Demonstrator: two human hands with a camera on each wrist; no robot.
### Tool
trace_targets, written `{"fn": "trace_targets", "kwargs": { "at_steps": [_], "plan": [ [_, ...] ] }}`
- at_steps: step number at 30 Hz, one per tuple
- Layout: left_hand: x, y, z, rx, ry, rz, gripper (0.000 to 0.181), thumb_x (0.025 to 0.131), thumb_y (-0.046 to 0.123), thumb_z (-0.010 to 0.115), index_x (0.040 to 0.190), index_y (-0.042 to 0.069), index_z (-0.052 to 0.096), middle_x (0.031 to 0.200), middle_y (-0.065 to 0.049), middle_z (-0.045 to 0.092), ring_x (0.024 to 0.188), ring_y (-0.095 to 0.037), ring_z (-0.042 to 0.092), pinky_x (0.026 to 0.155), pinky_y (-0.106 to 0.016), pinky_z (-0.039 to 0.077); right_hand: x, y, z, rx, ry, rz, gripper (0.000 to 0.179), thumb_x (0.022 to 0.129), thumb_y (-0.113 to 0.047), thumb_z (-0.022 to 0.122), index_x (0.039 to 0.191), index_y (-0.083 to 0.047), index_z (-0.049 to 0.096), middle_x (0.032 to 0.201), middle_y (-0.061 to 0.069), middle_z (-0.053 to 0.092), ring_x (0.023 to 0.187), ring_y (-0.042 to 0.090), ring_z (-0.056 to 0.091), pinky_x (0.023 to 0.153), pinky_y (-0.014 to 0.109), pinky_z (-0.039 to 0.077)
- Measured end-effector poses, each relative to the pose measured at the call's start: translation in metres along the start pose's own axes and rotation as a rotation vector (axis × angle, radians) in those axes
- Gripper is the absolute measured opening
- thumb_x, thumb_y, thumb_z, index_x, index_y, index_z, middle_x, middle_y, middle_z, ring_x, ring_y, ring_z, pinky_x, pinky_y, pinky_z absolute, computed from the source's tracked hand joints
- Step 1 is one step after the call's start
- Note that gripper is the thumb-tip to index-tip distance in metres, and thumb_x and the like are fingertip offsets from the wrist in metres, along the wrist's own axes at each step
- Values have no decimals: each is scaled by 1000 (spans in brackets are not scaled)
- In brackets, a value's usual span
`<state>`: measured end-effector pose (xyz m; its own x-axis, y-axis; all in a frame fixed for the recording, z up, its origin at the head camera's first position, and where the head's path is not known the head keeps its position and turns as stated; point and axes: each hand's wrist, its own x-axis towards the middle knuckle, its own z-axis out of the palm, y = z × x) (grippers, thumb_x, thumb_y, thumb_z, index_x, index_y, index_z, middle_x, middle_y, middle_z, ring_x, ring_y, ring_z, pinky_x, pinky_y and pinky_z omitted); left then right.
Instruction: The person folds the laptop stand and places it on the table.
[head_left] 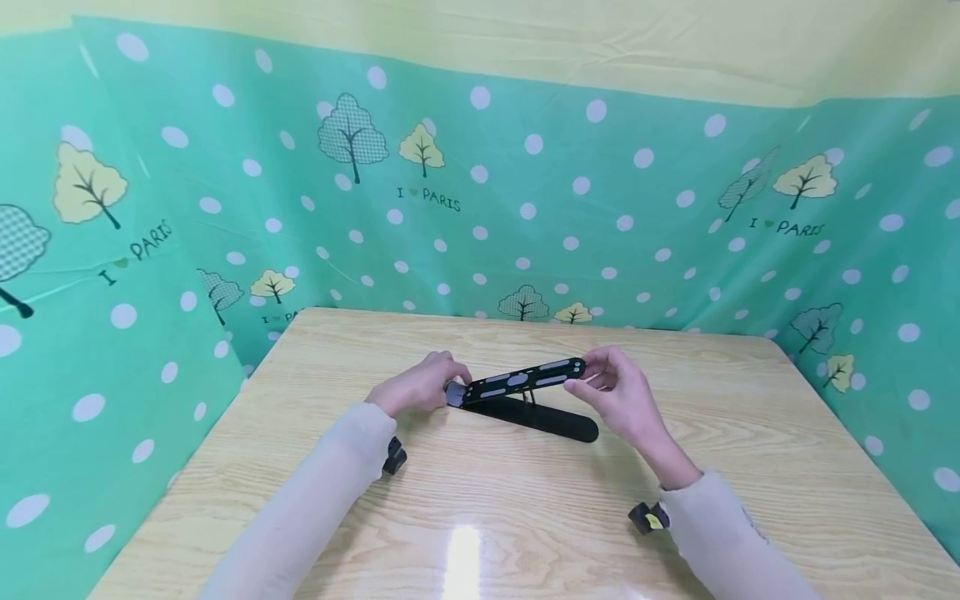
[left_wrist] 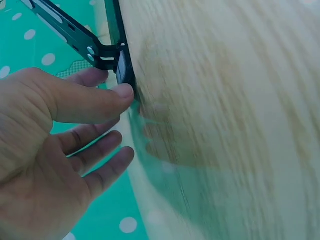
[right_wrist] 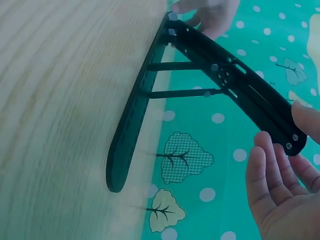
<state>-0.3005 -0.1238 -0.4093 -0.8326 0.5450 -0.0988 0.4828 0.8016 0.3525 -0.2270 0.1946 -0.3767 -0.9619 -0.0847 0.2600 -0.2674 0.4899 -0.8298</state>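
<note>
While both hands are pinching its ends, left hand (head_left: 417,385) at hinge, right hand (head_left: 617,393) at raised tip, the stand (head_left: 525,392) is looking rigid, light, slick.
</note>
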Motion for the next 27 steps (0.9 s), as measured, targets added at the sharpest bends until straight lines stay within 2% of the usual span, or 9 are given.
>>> {"fn": "trace_targets", "kwargs": {
  "at_steps": [3,4,10,13,18,27],
  "plan": [
    [0,-1,1,-16,11,-36,56,73,-8,67,121,20,64,111,-5,52,104,-21,45,91,-35,44,1,-2,-3,-10,-27,-3,46,83,-30,75,117,-5,54,99,12,62,82,22,62,69,27,52],
    [0,-1,1,-21,20,-46,55,72,-6,69,121,19,64,111,-6,52,105,-22,45,90,-36,44,1,-6,-5,-10,-45,-8,45,85,-28,73,118,-4,54,99,12,62,82,22,62,69,29,53],
    [-4,-5,2,-12,87,-95,49,71,11,79,118,11,64,107,-9,54,105,-27,46,91,-39,43,12,4,-18,36,-185,-50,47,93,-30,63,130,-3,52,100,14,60,81,31,65,74,46,54],
    [-5,-5,2,-14,94,-106,42,73,14,80,112,8,66,103,-8,54,101,-26,47,90,-38,43,15,6,-21,68,-235,-65,44,95,-25,61,132,-2,51,99,16,60,82,37,65,73,44,55],
    [-5,-4,2,-23,98,-108,39,74,14,80,110,7,67,102,-7,56,99,-25,48,89,-38,43,12,-3,-23,119,-255,-88,40,95,-16,60,130,2,52,96,20,59,82,39,64,71,41,56],
    [2,-9,3,-17,111,-83,37,76,11,78,111,10,67,106,-10,59,101,-26,52,92,-39,44,12,15,-16,164,-243,-93,38,92,-19,65,124,-1,56,95,17,62,79,31,66,69,37,57]
  ]
}}
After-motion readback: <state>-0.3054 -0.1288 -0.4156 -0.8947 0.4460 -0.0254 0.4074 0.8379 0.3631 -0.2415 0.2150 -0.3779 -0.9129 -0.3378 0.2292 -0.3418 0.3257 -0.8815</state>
